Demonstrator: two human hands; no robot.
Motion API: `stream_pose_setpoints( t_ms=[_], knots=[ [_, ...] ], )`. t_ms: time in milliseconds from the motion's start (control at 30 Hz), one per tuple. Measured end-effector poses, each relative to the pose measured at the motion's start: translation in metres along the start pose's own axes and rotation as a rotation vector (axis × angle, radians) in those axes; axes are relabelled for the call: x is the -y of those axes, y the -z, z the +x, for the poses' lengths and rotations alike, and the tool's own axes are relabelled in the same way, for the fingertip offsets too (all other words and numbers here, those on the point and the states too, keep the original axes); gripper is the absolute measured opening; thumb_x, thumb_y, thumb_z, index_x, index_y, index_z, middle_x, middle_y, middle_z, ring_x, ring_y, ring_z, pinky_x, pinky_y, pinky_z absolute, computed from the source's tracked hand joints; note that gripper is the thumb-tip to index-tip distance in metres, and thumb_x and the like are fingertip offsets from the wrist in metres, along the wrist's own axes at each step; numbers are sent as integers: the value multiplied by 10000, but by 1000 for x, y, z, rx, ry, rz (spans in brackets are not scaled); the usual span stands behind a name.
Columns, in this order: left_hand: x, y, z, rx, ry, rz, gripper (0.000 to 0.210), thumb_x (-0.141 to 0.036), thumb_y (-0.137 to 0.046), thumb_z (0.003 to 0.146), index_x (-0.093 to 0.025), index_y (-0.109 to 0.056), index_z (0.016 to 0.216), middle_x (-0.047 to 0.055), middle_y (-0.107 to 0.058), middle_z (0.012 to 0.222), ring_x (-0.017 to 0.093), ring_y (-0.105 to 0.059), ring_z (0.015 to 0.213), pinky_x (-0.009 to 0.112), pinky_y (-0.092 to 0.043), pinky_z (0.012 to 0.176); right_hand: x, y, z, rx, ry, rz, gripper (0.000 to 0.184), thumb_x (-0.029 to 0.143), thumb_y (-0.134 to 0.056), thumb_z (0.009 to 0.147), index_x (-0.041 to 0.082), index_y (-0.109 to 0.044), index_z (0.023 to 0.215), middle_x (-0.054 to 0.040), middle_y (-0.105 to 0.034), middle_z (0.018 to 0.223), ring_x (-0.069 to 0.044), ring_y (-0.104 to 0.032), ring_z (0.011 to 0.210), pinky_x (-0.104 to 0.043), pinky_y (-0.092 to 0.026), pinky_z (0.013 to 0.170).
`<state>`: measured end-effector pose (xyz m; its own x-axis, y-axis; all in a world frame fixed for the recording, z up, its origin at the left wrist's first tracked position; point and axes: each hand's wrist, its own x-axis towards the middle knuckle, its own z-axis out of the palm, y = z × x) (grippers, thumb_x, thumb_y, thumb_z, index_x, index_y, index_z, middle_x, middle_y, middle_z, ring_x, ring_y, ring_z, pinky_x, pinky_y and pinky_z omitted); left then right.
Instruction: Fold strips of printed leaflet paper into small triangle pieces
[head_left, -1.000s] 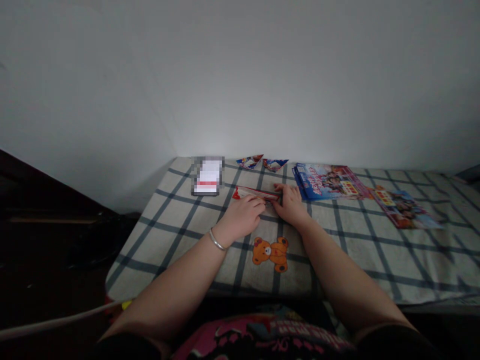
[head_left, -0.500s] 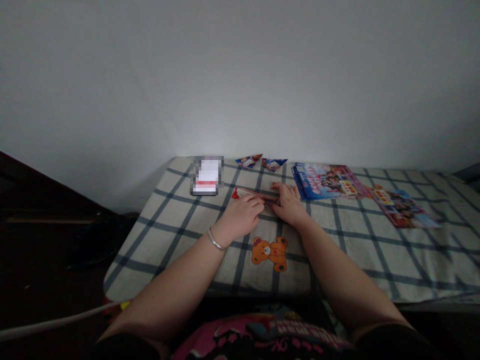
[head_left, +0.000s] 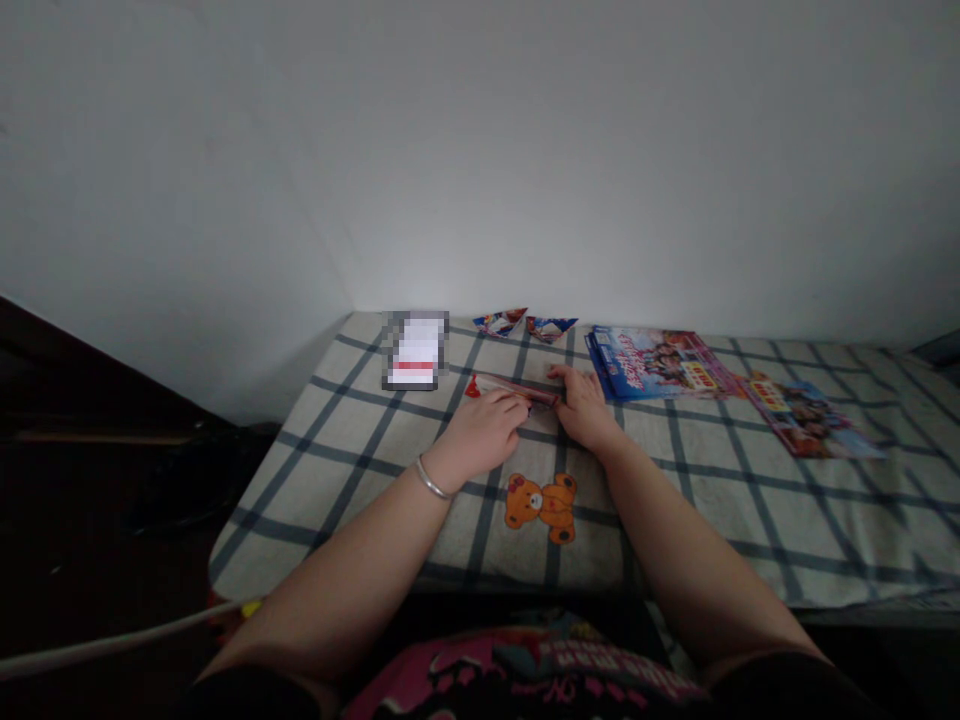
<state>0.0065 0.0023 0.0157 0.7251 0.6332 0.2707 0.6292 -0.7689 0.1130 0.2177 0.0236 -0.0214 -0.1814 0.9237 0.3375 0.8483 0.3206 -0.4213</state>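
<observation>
A narrow piece of folded paper [head_left: 541, 397], pale with reddish edges and a bright red left end, lies across the table between my hands. From the left, my left hand [head_left: 489, 428] presses down on it, its closed fingers covering the middle. My right hand [head_left: 583, 405] grips the right end near the thumb, with the forefinger stretched out beyond it. Behind the paper, near the wall, stand two small folded paper pieces [head_left: 501, 321] with colourful print. A printed teddy bear [head_left: 541, 507] on the cloth shows below my hands.
A checked cloth [head_left: 360, 480] covers the table. A blurred-out phone [head_left: 416, 350] lies at the back left. To the right are a stack of glossy printed flyers [head_left: 652, 362] and another flyer [head_left: 814, 415]. A pale wall [head_left: 480, 160] rises behind the table.
My right hand has shifted slightly right, showing more of the paper's right end. My left hand stays pressed on the paper. The whole view has drifted a little.
</observation>
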Motion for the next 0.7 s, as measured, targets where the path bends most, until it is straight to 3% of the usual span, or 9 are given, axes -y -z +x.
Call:
stream_pose_setpoints(
  t_ms=[267, 700],
  knots=[
    [4, -6, -2, -32, 73, -67, 197, -148, -477, 875, -170, -587, 1036, 80, -632, 1117, 221, -554, 1122, 391, -480, 967, 1, 6, 0, 23, 55, 3, 403, 147, -465, 739, 206, -522, 1133, -103, -588, 1301, -279, -515, 1202, -536, -304, 1064],
    [3, -10, -3, -60, 52, -109, 330, -156, -498, 884, -195, -555, 1207, 79, -587, 1204, 226, -525, 1176, 415, -467, 999, 0, 4, 1, -5, 138, 0, 293, 252, -539, 840, 194, -590, 1123, -106, -616, 1262, -280, -504, 1223, -498, -327, 1043]
  ],
)
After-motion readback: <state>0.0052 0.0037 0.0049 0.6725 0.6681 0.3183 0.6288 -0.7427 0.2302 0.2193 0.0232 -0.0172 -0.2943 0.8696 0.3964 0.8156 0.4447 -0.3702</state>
